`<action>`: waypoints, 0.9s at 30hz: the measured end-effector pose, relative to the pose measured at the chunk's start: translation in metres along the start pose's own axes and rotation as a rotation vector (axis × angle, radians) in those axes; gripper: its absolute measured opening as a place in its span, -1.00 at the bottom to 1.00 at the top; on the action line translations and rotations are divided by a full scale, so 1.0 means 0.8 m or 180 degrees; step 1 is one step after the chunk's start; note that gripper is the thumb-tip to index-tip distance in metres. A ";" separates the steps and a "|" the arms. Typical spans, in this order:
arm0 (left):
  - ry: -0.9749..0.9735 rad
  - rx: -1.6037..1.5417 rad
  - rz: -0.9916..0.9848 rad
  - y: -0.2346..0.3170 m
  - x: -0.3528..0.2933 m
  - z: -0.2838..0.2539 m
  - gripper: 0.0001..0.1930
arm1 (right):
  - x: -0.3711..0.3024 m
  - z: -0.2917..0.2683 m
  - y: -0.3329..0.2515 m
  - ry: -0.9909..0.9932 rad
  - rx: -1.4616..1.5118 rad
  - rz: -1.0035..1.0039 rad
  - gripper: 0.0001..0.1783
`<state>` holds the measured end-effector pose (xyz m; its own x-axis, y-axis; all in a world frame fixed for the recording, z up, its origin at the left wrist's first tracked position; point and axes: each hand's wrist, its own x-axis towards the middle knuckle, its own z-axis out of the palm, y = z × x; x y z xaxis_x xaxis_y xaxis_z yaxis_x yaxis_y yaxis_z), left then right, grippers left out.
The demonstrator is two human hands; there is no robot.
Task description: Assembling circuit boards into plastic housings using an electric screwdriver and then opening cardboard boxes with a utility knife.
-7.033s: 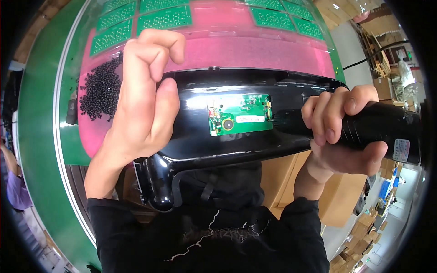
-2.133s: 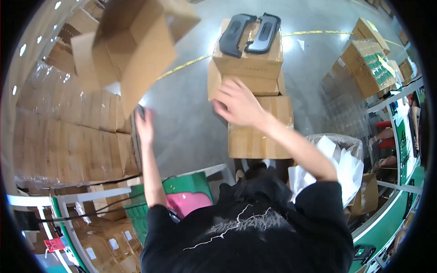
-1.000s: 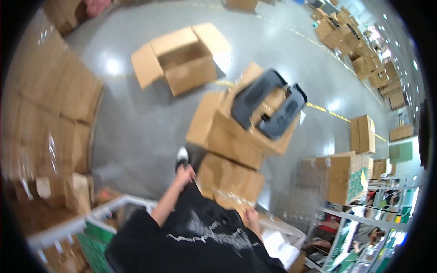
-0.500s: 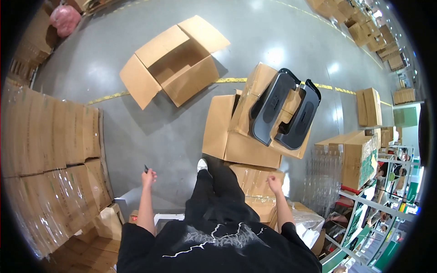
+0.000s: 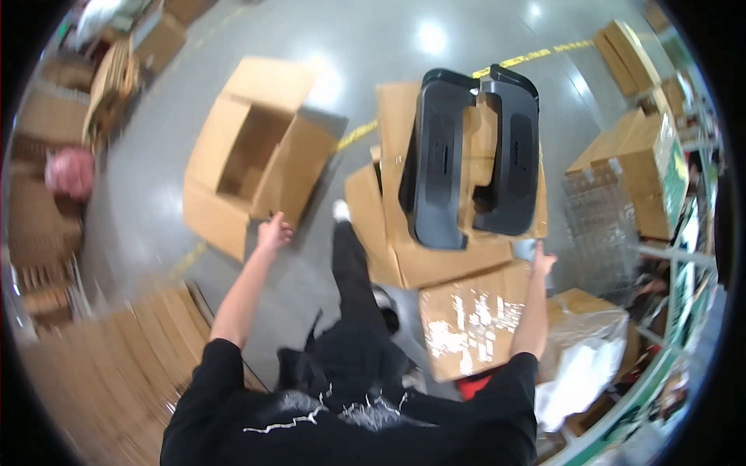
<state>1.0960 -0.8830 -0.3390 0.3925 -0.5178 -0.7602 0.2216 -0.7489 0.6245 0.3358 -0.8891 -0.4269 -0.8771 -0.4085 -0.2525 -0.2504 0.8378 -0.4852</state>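
Observation:
My left hand (image 5: 273, 232) is closed around a small, dark, thin object whose tip pokes out above the fingers; its kind I cannot make out. That hand appears just in front of the near edge of an open, empty cardboard box (image 5: 299, 167) on the floor. My right hand (image 5: 544, 260) is held out with a finger extended and nothing visible in it. Just beyond it, two dark grey plastic parts with curved black ends, the left part (image 5: 440, 167) and the right part (image 5: 517, 159), lie side by side on cardboard boxes (image 5: 396, 124).
A tape-wrapped carton (image 5: 474, 318) sits below the plastic parts. Stacked cartons (image 5: 116, 373) stand at lower left, and a large carton (image 5: 633, 175) at right. A plastic-wrapped box (image 5: 583, 318) is beside my right forearm. A pink bag (image 5: 70, 174) lies far left.
I have stepped forward and my view has turned, so the open box and plastic parts are nearer. Both arms reach farther out. My right hand has gone from loosely curled to a finger extended.

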 end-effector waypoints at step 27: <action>-0.3627 0.0409 -0.1487 0.090 0.442 0.604 -0.56 | 0.044 0.041 -0.041 0.0143 0.0928 0.0372 -0.35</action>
<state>0.8193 -1.3201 -0.6491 -0.7152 -0.2065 -0.6678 0.0172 -0.9603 0.2785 0.3265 -0.9429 -0.4476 -0.9119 -0.2937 -0.2867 -0.0245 0.7363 -0.6762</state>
